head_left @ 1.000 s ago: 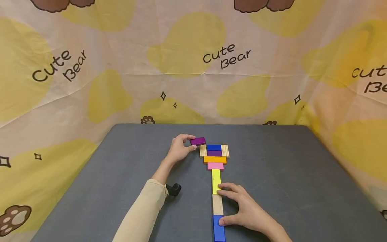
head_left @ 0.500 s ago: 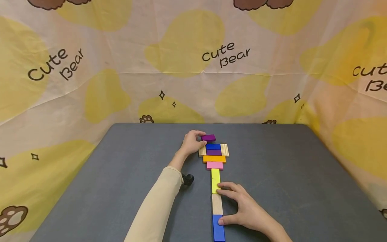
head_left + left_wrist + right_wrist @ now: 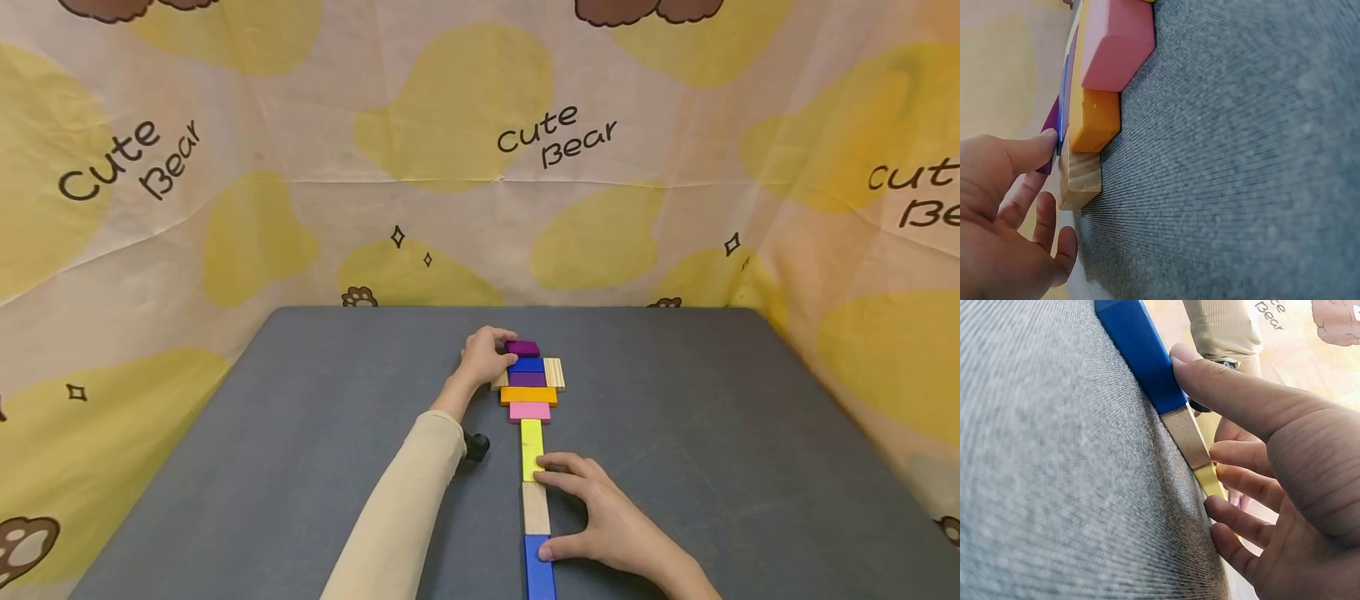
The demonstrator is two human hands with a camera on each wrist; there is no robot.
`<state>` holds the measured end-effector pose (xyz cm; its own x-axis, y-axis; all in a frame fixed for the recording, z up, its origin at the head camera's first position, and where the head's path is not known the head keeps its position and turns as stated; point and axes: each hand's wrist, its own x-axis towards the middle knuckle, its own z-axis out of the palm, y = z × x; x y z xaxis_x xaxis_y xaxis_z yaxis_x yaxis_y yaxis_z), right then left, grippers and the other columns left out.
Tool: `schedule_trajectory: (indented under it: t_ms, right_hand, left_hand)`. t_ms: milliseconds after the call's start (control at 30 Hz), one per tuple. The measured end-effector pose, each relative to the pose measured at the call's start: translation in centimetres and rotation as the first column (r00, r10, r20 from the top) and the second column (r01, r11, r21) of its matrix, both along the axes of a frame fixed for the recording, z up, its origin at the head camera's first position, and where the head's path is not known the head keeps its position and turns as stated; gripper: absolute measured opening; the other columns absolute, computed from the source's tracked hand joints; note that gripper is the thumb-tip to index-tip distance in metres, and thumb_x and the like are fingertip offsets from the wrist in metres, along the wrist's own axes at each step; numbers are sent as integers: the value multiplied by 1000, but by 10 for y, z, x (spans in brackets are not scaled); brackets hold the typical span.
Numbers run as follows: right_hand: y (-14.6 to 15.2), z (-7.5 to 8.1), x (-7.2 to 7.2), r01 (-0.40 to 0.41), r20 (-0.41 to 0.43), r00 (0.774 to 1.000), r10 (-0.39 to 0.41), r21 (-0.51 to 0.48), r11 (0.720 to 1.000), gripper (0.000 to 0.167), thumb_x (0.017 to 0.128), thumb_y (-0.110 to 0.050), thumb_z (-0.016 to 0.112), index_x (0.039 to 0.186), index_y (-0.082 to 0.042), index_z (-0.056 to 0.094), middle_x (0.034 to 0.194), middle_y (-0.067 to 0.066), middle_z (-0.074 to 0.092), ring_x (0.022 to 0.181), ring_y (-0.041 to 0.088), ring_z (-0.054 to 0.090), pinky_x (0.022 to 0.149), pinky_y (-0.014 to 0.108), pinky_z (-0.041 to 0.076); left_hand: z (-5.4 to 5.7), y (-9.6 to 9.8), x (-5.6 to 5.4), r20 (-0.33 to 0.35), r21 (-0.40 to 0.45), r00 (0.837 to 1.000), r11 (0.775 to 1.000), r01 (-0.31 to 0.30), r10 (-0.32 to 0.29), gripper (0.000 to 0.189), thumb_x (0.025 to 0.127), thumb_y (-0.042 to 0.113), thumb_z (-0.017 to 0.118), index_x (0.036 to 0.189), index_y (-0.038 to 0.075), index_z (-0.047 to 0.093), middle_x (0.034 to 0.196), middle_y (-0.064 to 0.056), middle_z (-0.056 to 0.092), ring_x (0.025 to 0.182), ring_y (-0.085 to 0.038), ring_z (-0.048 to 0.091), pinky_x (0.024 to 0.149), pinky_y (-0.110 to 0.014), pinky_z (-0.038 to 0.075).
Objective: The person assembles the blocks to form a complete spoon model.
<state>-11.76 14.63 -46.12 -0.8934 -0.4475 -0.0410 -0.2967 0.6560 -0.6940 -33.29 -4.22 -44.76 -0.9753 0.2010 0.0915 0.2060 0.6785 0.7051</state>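
My left hand (image 3: pixel 483 362) pinches a purple block (image 3: pixel 523 347) between thumb and fingers at the far end of the layout, just beyond a blue block (image 3: pixel 527 365). In the left wrist view, only a sliver of that held block (image 3: pixel 1051 119) shows past the thumb. My right hand (image 3: pixel 611 521) rests beside the stem of the layout, thumb on the near blue block (image 3: pixel 536 573) and fingertips on the yellow block (image 3: pixel 531 442). Between these two lies a plain wooden block (image 3: pixel 536 508). The right wrist view shows the fingers spread loosely along this row.
Beyond the yellow block lie a pink block (image 3: pixel 529 412), an orange block (image 3: pixel 528 397) and a second purple block (image 3: pixel 527 379). Striped wooden blocks flank the far blue one; the right one (image 3: pixel 554 374) shows fully. A patterned cloth (image 3: pixel 450 150) hangs behind the grey tabletop (image 3: pixel 697 433).
My left hand has carried the purple block rightward, over the left wooden block, and then lowered it behind the far blue block. The right hand stays in place on the row.
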Motion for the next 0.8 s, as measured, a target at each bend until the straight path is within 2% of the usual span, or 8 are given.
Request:
schedule_trajectory:
  t_ms: [133, 333, 567, 800]
  right_hand:
    - [-1, 1, 1, 3, 9, 1000, -3, -5, 1000, 82, 68, -63, 80, 137, -24, 60, 144, -5, 42, 130, 27, 34, 101, 60, 34]
    - [-2, 3, 1, 17, 36, 999, -17, -1, 1000, 81, 68, -62, 81, 136, -23, 60, 144, -3, 42, 130, 31, 34, 99, 63, 34]
    - [-1, 3, 1, 12, 36, 999, -12, -7, 1000, 80, 69, -62, 81, 136, -23, 60, 144, -4, 41, 131, 29, 34, 101, 62, 33]
    - [-1, 3, 1, 12, 34, 999, -12, -1, 1000, 81, 68, -63, 80, 136, -25, 60, 145, -5, 41, 131, 29, 34, 101, 61, 33]
  left_hand:
    - [-2, -1, -1, 16, 18, 1000, 1000, 0, 0, 32, 91, 15, 71, 123, 17, 70, 126, -5, 61, 116, -28, 50, 101, -52, 31]
    - [-6, 1, -1, 38, 32, 999, 1000, 2, -3, 28, 97, 24, 65, 123, 14, 70, 125, -6, 63, 121, -29, 49, 103, -53, 28]
    - [-8, 8, 5, -19, 92, 994, 990, -106, 108, 17, 97, 16, 64, 110, 11, 74, 111, -5, 68, 110, -29, 55, 96, -50, 32]
    - [-8, 12, 3, -10, 130, 985, 977, -167, 170, 14, 95, 14, 65, 103, 12, 77, 106, -5, 69, 110, -31, 52, 96, -51, 31]
